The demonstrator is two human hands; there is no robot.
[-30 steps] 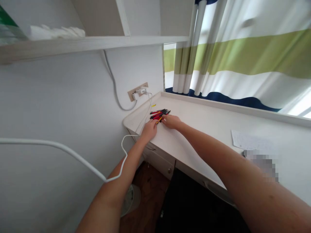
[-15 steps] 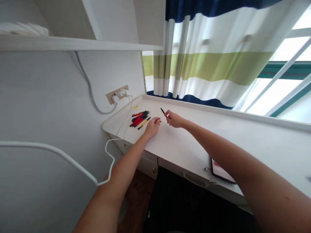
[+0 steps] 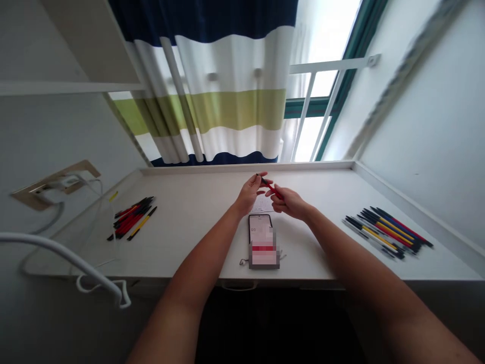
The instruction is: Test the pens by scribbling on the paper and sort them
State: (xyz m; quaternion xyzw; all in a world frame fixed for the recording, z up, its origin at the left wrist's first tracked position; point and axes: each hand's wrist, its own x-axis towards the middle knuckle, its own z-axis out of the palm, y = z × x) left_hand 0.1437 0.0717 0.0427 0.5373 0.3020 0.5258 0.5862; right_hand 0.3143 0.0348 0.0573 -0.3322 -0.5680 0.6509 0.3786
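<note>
A red pen (image 3: 278, 193) with a black end slants between my two hands over the middle of the desk. My right hand (image 3: 291, 203) is closed round its red barrel. The fingers of my left hand (image 3: 248, 195) pinch the black end, with other fingers spread a little. Just below the hands, a small sheet of paper (image 3: 264, 205) with faint writing lies on the desk. Nearer the front edge is a phone (image 3: 261, 232) with its screen lit, partly blurred out.
A pile of red, black and yellow pens (image 3: 131, 220) lies at the left of the white desk (image 3: 197, 222). More pens (image 3: 390, 227) lie in a row at the right. A white cable (image 3: 64, 245) hangs at the left, below a wall socket (image 3: 56, 183). A curtain (image 3: 227, 111) hangs behind.
Both hands have moved right, from beside the left pile to the middle of the desk, bringing the pen. My left hand has taken its black end. The view has swung right.
</note>
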